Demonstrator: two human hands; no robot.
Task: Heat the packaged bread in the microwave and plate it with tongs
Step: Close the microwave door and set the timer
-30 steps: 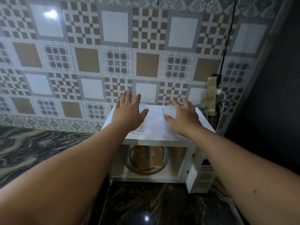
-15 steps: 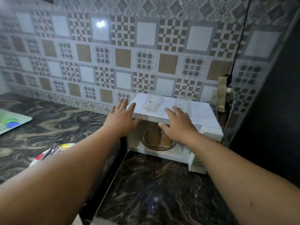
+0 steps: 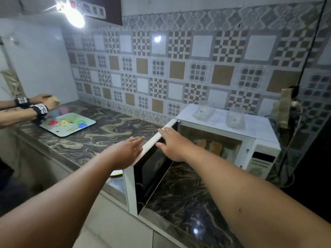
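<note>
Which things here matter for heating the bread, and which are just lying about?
Job: white microwave oven; its open black-glass door; brown bread slices inside; left hand and right hand, both at the door.

Lying about: two clear plastic containers on the oven top; pale tray with coloured shapes; another person's hands.

One microwave (image 3: 223, 133), two bread slices (image 3: 208, 145) inside, one tray (image 3: 69, 131).

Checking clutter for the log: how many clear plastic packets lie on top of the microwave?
2. One clear packet lies near the left back of the microwave top; the other lies right of it, about mid-top. Nothing appears to hide more.
</note>
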